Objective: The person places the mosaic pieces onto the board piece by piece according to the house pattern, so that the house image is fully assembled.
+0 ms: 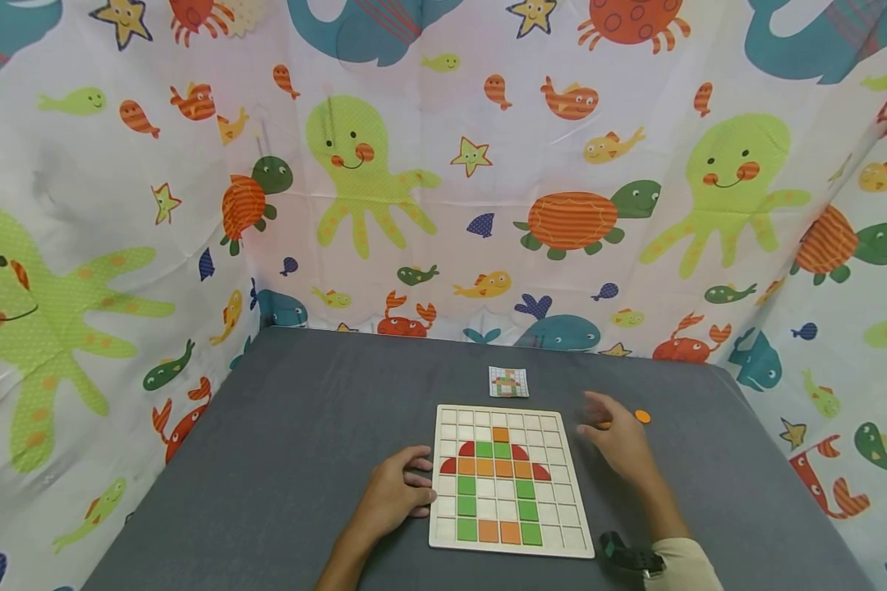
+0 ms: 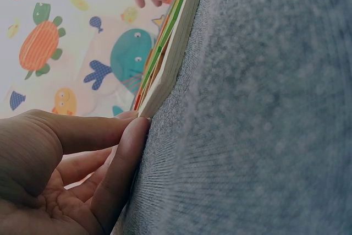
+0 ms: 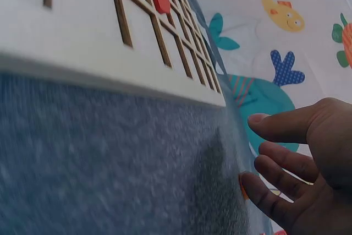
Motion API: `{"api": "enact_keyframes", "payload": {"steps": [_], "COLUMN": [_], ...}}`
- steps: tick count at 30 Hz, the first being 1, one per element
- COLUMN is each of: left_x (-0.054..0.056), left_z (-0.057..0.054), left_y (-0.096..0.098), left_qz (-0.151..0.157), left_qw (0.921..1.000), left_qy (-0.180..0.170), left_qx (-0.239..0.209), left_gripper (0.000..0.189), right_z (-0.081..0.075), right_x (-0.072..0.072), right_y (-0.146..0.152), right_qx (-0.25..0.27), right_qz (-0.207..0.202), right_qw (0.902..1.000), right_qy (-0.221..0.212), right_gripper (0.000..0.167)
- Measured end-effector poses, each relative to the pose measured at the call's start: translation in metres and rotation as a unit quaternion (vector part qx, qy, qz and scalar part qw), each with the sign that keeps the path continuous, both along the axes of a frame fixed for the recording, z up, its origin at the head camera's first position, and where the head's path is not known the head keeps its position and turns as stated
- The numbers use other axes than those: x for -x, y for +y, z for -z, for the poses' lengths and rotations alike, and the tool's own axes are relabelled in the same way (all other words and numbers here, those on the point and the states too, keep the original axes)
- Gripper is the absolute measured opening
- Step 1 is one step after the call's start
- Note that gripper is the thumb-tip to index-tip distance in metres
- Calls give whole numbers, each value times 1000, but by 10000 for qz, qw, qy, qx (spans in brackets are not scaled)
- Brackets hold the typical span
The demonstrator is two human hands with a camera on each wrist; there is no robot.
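Note:
A wooden grid board [image 1: 572, 538] lies on the table with green squares [image 1: 466, 529], orange squares [image 1: 504, 469] and red rounded pieces [image 1: 541, 472] set in its cells. My left hand [image 1: 395, 492] is at the board's left side; in the left wrist view its thumb and a finger pinch the board's edge [image 2: 175, 61]. Right of the board, my right hand [image 1: 621, 435] hovers low with fingers apart and loosely bent. One orange piece [image 1: 604, 425] shows by its fingers, and in the right wrist view an orange piece [image 3: 243, 186] sits just beyond a fingertip. An orange disc [image 1: 642, 416] lies beside that hand.
A small card [image 1: 508, 382] with a coloured grid picture lies behind the board. Dark grey cloth [image 1: 303, 410] covers the table. A curtain [image 1: 443, 213] printed with sea animals surrounds the back and sides. A dark band [image 1: 628, 558] circles the right wrist.

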State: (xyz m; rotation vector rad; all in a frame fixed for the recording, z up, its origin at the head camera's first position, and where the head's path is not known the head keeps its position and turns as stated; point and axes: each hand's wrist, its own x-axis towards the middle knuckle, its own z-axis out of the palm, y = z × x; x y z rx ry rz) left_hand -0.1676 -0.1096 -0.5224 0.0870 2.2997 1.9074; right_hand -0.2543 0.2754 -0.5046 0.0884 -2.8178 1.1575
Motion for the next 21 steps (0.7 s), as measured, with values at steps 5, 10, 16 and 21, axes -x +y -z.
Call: {"api": "enact_keyframes", "payload": {"steps": [5, 10, 16, 21], "left_x": [0, 0, 0, -1], "left_z": [0, 0, -2, -3], "left_y": [0, -1, -1, -1], "left_qz": [22, 27, 24, 31], "left_qw": [10000, 10000, 10000, 10000], "left_qy": [8, 13, 8, -7], "left_qx": [-22, -40, -35, -40], "left_gripper": [68, 67, 67, 67], "right_z": [3, 5, 5, 7], "right_x": [0, 0, 1, 3], "right_y": [9, 15, 19, 21], "right_qx": [-93, -256, -303, -392], "right_qz": [58, 153, 154, 136], "right_qw": [9999, 9995, 9992, 9987], "right_qy": [-60, -120, -216, -298], "right_gripper": [65, 65, 68, 69]}}
